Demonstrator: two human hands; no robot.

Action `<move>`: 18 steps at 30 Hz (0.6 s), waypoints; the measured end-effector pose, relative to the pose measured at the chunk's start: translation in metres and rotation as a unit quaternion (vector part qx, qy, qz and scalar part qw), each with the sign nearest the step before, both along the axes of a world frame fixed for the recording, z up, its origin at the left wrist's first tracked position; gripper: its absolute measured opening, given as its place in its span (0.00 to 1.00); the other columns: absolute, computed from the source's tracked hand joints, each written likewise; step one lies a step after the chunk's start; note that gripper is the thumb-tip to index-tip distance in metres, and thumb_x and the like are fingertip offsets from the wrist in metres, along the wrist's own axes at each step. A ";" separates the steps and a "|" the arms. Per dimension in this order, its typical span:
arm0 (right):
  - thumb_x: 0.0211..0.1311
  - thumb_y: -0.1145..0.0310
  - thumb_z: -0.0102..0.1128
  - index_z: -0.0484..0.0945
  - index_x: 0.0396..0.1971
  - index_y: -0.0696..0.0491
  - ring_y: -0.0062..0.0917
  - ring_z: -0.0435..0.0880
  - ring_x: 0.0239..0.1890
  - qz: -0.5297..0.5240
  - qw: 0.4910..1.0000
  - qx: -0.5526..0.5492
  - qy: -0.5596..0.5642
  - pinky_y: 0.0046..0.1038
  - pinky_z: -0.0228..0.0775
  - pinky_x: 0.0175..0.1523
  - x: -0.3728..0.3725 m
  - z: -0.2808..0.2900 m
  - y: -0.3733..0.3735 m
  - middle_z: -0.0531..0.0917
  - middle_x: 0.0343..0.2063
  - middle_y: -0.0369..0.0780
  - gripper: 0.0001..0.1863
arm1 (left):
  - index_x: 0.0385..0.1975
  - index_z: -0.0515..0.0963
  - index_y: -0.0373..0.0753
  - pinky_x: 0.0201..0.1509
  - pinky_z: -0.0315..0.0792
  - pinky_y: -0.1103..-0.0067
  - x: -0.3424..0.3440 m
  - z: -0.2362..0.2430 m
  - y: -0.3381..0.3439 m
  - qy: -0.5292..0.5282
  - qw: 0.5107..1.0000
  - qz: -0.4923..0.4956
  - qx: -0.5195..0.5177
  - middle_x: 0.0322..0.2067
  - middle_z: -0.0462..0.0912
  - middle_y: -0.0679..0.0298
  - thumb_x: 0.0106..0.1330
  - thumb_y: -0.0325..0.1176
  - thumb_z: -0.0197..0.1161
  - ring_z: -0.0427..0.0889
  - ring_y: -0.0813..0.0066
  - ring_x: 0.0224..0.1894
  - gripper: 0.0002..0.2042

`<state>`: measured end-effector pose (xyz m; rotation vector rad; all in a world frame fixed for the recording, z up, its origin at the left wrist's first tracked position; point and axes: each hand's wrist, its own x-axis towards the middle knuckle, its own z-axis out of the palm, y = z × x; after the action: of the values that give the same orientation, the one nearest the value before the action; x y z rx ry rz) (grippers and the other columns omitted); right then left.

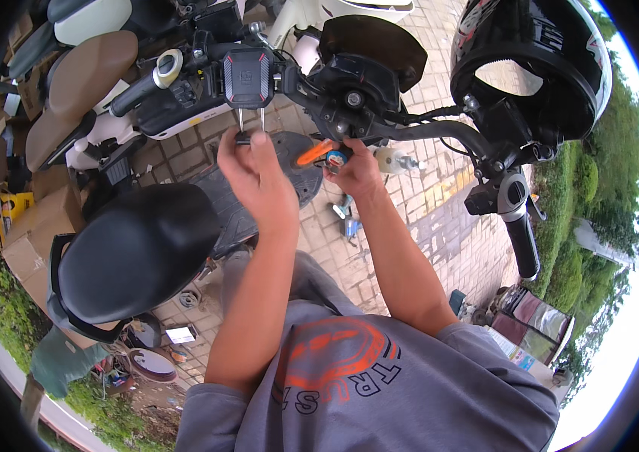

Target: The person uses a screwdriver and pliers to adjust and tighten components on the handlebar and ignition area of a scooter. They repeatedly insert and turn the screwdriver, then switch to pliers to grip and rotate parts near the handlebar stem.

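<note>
brown cardboard boxes (41,226) left, perhaps stacked

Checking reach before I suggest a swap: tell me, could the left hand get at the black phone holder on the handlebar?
Probably yes. The left hand already pinches the foot just below the phone holder, and nothing lies between them.

Beneath you lies a pavement of pale grey and reddish brick (440,196). Your black-seated electric scooter (139,252) stands on it, brown cardboard boxes (41,226) sit at its left edge, and a small blue tool (346,218) lies beside the footboard.
</note>
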<state>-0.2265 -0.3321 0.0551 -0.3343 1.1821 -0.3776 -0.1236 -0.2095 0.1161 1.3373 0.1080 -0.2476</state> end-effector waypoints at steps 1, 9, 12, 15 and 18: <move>0.58 0.63 0.56 0.74 0.33 0.47 0.22 0.74 0.32 0.012 1.000 0.003 0.007 0.34 0.62 0.40 -0.001 0.000 -0.003 0.77 0.30 0.32 0.06 | 0.55 0.58 0.30 0.40 0.68 0.82 -0.009 -0.002 0.003 -0.006 1.000 0.017 -0.015 0.29 0.72 0.66 0.68 0.40 0.56 0.71 0.80 0.32 0.24; 0.55 0.67 0.63 0.73 0.24 0.45 0.17 0.73 0.26 0.053 0.997 -0.058 0.026 0.27 0.61 0.28 -0.012 -0.015 -0.010 0.76 0.23 0.30 0.06 | 0.29 0.79 0.31 0.36 0.72 0.74 -0.011 -0.067 -0.074 0.003 0.891 -0.396 0.223 0.26 0.81 0.52 0.54 0.40 0.63 0.81 0.63 0.29 0.16; 0.54 0.69 0.64 0.72 0.23 0.46 0.16 0.73 0.24 0.054 0.994 -0.081 0.053 0.25 0.59 0.26 -0.014 -0.014 -0.010 0.75 0.21 0.30 0.08 | 0.30 0.80 0.30 0.33 0.72 0.73 -0.009 -0.081 -0.088 -0.039 0.870 -0.432 0.233 0.24 0.82 0.53 0.53 0.39 0.64 0.82 0.63 0.27 0.16; 0.54 0.71 0.63 0.71 0.22 0.48 0.15 0.71 0.21 0.083 0.987 -0.123 0.056 0.19 0.56 0.23 -0.022 -0.012 -0.016 0.75 0.20 0.30 0.08 | 0.28 0.81 0.33 0.36 0.74 0.70 -0.016 -0.085 -0.088 -0.035 0.883 -0.418 0.210 0.25 0.82 0.51 0.51 0.37 0.64 0.82 0.57 0.30 0.13; 0.59 0.69 0.58 0.75 0.33 0.47 0.14 0.73 0.30 0.194 0.955 -0.199 0.098 0.21 0.60 0.31 -0.029 -0.009 -0.022 0.79 0.28 0.29 0.03 | 0.29 0.81 0.36 0.40 0.75 0.65 -0.026 -0.082 -0.094 -0.022 0.876 -0.398 0.270 0.29 0.82 0.50 0.51 0.37 0.64 0.81 0.51 0.36 0.11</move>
<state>-0.2556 -0.3539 0.0459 -0.9590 1.1955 -0.2382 -0.1497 -0.3034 0.0337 1.8965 -0.4618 -0.9372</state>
